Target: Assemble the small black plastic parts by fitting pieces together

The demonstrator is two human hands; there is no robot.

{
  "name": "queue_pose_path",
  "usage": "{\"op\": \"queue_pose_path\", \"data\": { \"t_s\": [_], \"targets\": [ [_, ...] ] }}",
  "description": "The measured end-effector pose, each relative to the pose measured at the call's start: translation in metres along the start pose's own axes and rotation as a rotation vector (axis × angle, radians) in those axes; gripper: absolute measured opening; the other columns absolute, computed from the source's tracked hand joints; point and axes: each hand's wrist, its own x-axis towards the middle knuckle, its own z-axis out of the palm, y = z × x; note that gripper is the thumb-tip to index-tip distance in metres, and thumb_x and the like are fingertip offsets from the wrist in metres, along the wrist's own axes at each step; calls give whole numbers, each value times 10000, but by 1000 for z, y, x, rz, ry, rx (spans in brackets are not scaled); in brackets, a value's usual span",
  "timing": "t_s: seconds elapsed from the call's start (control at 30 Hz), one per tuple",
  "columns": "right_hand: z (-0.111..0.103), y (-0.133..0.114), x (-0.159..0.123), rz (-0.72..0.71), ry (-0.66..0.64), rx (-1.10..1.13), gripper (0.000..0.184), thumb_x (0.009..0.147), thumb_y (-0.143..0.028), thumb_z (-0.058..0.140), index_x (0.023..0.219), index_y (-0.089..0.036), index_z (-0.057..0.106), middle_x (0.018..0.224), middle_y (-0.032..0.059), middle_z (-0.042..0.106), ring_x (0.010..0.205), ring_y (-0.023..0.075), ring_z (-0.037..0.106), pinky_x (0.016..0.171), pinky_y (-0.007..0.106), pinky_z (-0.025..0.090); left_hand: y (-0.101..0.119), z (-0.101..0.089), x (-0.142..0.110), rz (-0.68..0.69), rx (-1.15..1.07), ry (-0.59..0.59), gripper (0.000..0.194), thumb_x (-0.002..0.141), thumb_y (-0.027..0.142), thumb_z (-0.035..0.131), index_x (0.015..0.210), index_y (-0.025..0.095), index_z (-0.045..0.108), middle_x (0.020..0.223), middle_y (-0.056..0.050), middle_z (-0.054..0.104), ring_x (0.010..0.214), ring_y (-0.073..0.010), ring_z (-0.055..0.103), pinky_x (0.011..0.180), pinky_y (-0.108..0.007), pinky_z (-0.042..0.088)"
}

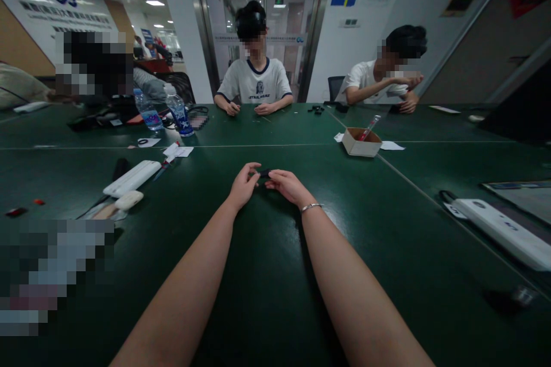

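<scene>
Both my arms reach forward over the green table. Between my fingertips is a small black object, too small and dark to name. My left hand has its thumb and fingers closed on the object's left end. On its right end, my right hand pinches with thumb and forefinger, its other fingers curled below. A silver bracelet circles my right wrist. The hands are just above or resting on the tabletop; I cannot tell which.
A cardboard box holding a clear-and-red tube stands ahead right. White power banks lie left and right. Two bottles stand far left. A person sits opposite, another far right. A computer mouse lies left.
</scene>
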Motion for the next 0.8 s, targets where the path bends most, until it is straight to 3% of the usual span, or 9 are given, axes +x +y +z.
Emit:
{"op": "queue_pose_path", "data": {
  "t_s": [0.2, 0.4, 0.53, 0.67, 0.8],
  "targets": [
    [2, -1, -1, 19, -39, -38, 248, 659, -274, 855, 799, -130, 710, 758, 26, 668, 689, 120, 641, 686, 245, 547, -2, 0, -1, -48, 45, -27, 330, 946, 394, 388, 979, 181, 637, 582, 32, 456, 525, -109, 440, 514, -235, 321],
    [2, -1, -1, 20, -41, -33, 262, 649, -281, 860, 804, -136, 707, 765, 24, 671, 693, 119, 645, 679, 237, 543, -2, 0, 0, -64, -20, -15, 265, 891, 284, 459, 1098, 195, 599, 658, 32, 508, 555, -108, 455, 546, -233, 351],
    [1, 0, 0, 19, -47, -40, 257, 648, -285, 859, 791, -135, 706, 753, 21, 664, 686, 115, 638, 685, 239, 542, -1, 1, -1, -67, 33, -33, 305, 932, 347, 383, 1003, 179, 627, 542, 40, 456, 514, -118, 436, 540, -244, 343],
    [1, 1, 1, 8, -39, -28, 268, 645, -295, 861, 795, -139, 703, 776, 27, 669, 695, 118, 640, 679, 239, 542, -1, 1, 0, -61, -27, -29, 247, 861, 273, 485, 1054, 191, 616, 643, 32, 528, 546, -108, 466, 544, -236, 367],
    [0, 0, 1, 12, -31, -36, 261, 648, -285, 863, 789, -138, 700, 752, 19, 657, 695, 121, 642, 680, 239, 545, 1, 1, -1, -86, -3, -51, 299, 914, 344, 406, 1048, 184, 621, 537, 47, 466, 488, -113, 432, 510, -238, 342]
  ]
}}
